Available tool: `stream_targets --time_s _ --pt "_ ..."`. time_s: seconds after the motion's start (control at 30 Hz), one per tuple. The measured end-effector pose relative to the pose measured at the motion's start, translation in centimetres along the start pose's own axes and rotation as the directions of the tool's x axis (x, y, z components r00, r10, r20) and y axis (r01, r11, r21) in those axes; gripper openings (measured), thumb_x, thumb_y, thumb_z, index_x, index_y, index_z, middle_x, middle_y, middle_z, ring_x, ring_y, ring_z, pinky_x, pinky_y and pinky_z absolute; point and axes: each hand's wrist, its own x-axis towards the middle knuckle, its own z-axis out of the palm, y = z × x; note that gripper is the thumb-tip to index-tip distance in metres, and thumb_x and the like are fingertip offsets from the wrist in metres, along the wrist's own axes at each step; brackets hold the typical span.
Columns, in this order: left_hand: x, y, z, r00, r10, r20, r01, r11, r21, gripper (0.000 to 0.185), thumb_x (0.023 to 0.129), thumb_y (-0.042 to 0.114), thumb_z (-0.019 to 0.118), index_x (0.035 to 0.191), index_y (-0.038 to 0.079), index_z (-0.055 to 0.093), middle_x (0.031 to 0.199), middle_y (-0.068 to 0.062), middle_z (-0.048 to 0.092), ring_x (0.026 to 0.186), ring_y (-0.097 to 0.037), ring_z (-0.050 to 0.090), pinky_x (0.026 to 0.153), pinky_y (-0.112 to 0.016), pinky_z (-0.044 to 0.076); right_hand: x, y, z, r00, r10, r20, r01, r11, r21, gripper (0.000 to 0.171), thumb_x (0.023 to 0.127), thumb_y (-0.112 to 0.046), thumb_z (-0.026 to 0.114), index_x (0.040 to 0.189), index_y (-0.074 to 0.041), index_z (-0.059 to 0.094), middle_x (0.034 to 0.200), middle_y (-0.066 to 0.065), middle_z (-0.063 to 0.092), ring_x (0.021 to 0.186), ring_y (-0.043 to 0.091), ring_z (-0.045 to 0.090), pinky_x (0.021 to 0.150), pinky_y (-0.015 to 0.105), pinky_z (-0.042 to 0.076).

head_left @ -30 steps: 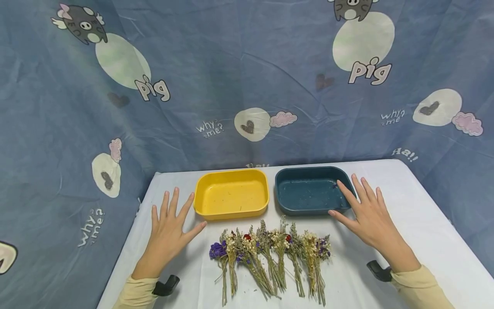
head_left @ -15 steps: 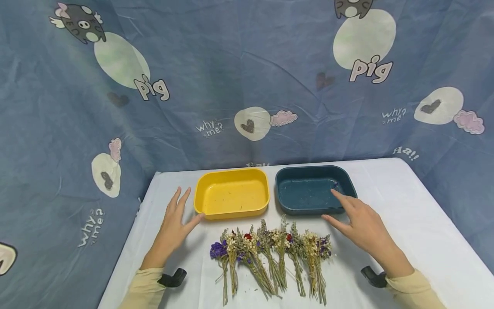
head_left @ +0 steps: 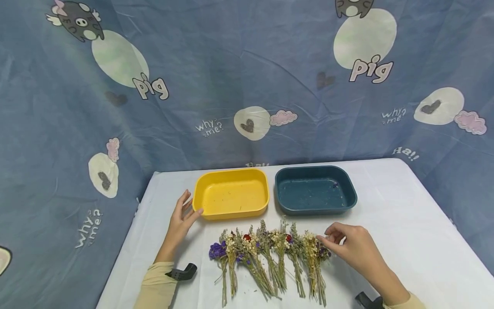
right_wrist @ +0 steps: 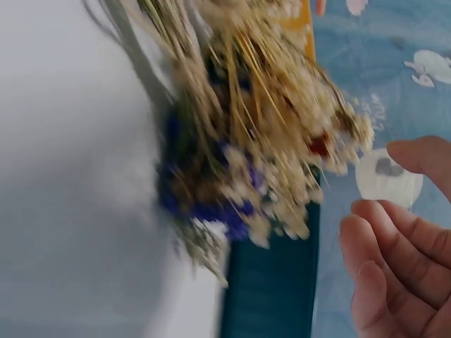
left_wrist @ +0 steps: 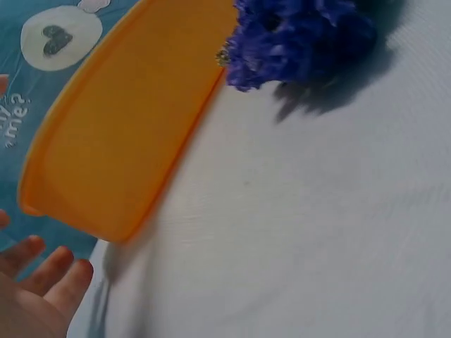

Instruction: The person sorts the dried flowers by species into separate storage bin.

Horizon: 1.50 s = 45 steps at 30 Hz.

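Note:
My left hand (head_left: 181, 225) is beside the near left corner of the yellow tray (head_left: 252, 213), thumb at its rim. In the left wrist view a gap shows between its spread fingers (left_wrist: 67, 285) and the tray. Bunches of dried flowers lie in a row before the trays, a purple bunch (head_left: 218, 251) at the left end. Over the right end, by the cream bunch (head_left: 310, 251) and a purple-flecked bunch (head_left: 323, 253), is my right hand (head_left: 355, 249). Its fingers bend loosely; the right wrist view shows nothing held and the thumb apart from the fingers.
A dark teal tray (head_left: 308, 212) with a few small bits inside stands right of the yellow one. Both are on a table with a white cloth (head_left: 405, 223). A blue printed curtain (head_left: 216, 56) hangs behind.
The right hand has moved from beside the teal tray down and left to the flowers, its fingers bending. The left hand has shifted right to the yellow tray's corner, its fingers drawing closer together.

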Motion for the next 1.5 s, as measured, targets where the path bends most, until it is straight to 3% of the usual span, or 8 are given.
stream_targets --time_s 0.2,0.3,0.43,0.53,0.77,1.0,1.23,1.5 --pt "0.1 -1.0 0.7 0.998 -0.058 0.015 0.06 0.994 -0.093 0.091 0.098 0.024 0.073 0.167 0.019 0.015 0.172 -0.011 0.021 0.157 -0.033 0.028 0.127 -0.043 0.031 -1.8 -0.5 1.6 0.997 -0.014 0.07 0.008 0.996 0.087 0.03 0.081 -0.03 0.088 0.067 -0.032 0.063 0.058 -0.029 0.052 0.054 -0.015 0.049 0.051 0.014 0.047" --pt "0.1 -1.4 0.9 0.997 -0.074 0.022 0.077 0.987 -0.142 0.092 0.097 0.023 0.074 0.167 0.024 0.015 0.17 -0.008 0.026 0.157 -0.03 0.03 0.126 -0.033 0.035 -2.4 -0.8 2.4 0.995 -0.019 0.098 0.009 0.995 0.098 0.027 0.081 -0.035 0.088 0.069 -0.03 0.065 0.058 -0.029 0.054 0.054 -0.017 0.05 0.052 0.012 0.049" --pt "-0.1 -1.8 1.1 0.997 -0.054 0.052 0.064 0.977 -0.205 0.093 0.097 0.017 0.074 0.167 0.024 0.013 0.169 -0.008 0.027 0.157 -0.03 0.03 0.117 -0.013 0.04 -3.1 -1.3 3.0 0.989 -0.004 0.15 -0.007 0.998 0.068 0.027 0.083 -0.042 0.086 0.07 -0.029 0.067 0.057 -0.028 0.055 0.053 -0.016 0.047 0.053 0.014 0.048" --pt "0.0 -2.0 1.3 0.997 -0.027 0.079 0.045 0.972 -0.232 0.095 0.097 0.014 0.073 0.168 0.023 0.011 0.171 -0.009 0.022 0.157 -0.032 0.027 0.112 -0.007 0.041 -3.3 -1.5 3.2 0.981 0.048 0.186 -0.055 0.998 0.032 0.03 0.084 -0.046 0.084 0.069 -0.029 0.065 0.056 -0.027 0.054 0.05 -0.013 0.044 0.054 0.015 0.045" --pt "0.1 -2.1 1.3 0.996 -0.013 0.086 0.034 0.968 -0.247 0.096 0.096 0.013 0.074 0.167 0.026 0.012 0.172 -0.007 0.021 0.159 -0.03 0.025 0.115 -0.008 0.038 -3.3 -2.2 3.9 0.966 0.185 0.181 -0.185 0.983 -0.014 0.036 0.079 -0.05 0.087 0.065 -0.028 0.062 0.054 -0.025 0.052 0.049 -0.009 0.044 0.055 0.015 0.045" --pt "0.0 -2.2 1.1 0.996 -0.016 0.085 0.035 0.975 -0.218 0.092 0.098 0.014 0.072 0.168 0.021 0.012 0.17 -0.009 0.025 0.157 -0.032 0.028 0.115 -0.009 0.038 -3.3 -2.4 4.1 0.931 0.279 0.235 -0.298 0.953 0.049 0.033 0.081 -0.033 0.087 0.064 -0.025 0.06 0.053 -0.022 0.055 0.049 -0.005 0.048 0.059 0.016 0.047" --pt "0.0 -2.0 1.0 0.996 -0.039 0.085 0.058 0.973 -0.222 0.093 0.097 0.019 0.075 0.167 0.029 0.015 0.17 -0.005 0.027 0.157 -0.028 0.03 0.114 -0.009 0.039 -3.5 -2.0 3.8 0.924 0.273 0.266 -0.318 0.938 0.14 0.024 0.081 -0.025 0.087 0.069 -0.019 0.067 0.059 -0.017 0.064 0.054 -0.006 0.056 0.061 0.016 0.053" --pt "-0.1 -1.8 1.0 0.996 -0.045 0.079 0.061 0.973 -0.221 0.094 0.096 0.02 0.076 0.167 0.028 0.016 0.17 -0.004 0.027 0.156 -0.027 0.031 0.113 -0.009 0.04 -3.5 -1.4 2.9 0.899 0.255 0.355 -0.357 0.897 0.261 0.017 0.083 -0.019 0.085 0.076 -0.011 0.071 0.067 -0.009 0.071 0.061 -0.002 0.064 0.063 0.017 0.058"
